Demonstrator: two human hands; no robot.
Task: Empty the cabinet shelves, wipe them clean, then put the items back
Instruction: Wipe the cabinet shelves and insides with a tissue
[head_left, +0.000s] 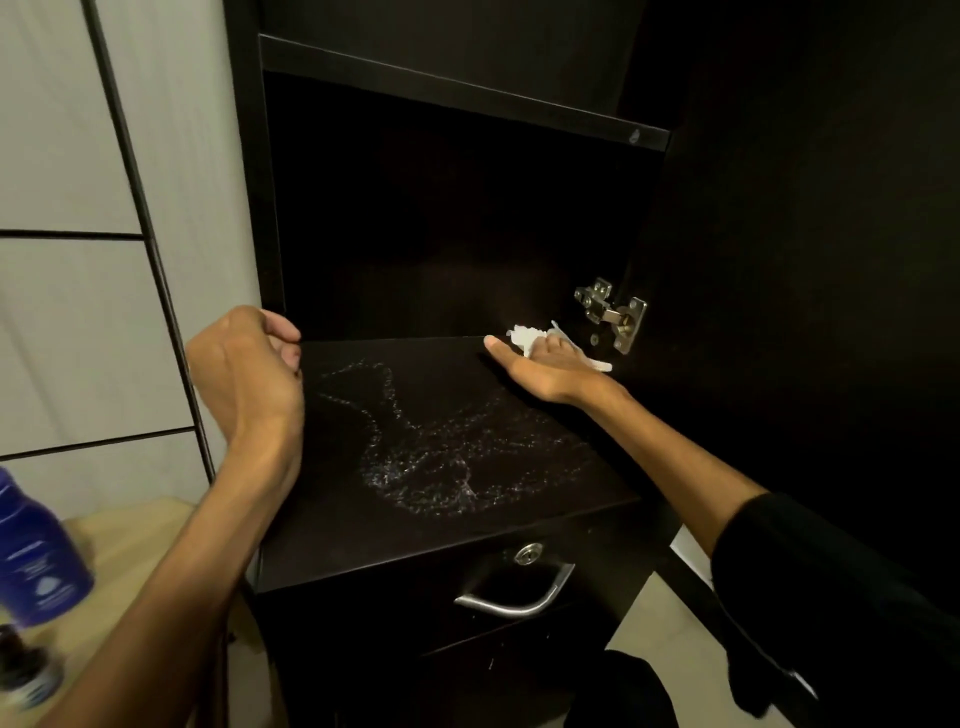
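Observation:
The dark cabinet shelf (363, 530) is bare and carries a trail of glistening water droplets (441, 457) across its middle. My right hand (545, 369) rests on the shelf's back right corner, shut on a crumpled white tissue (527, 335) pressed against the surface. My left hand (249, 374) hovers at the shelf's left edge, fingers curled and holding nothing. An upper shelf board (467, 88) runs above; the space between is dark.
The open cabinet door (805, 260) stands at the right on a metal hinge (613, 312). Below the shelf is a drawer with a lock and silver handle (514, 597). A blue bottle (36, 556) and a dark jar (26, 670) stand on a light wooden table at lower left.

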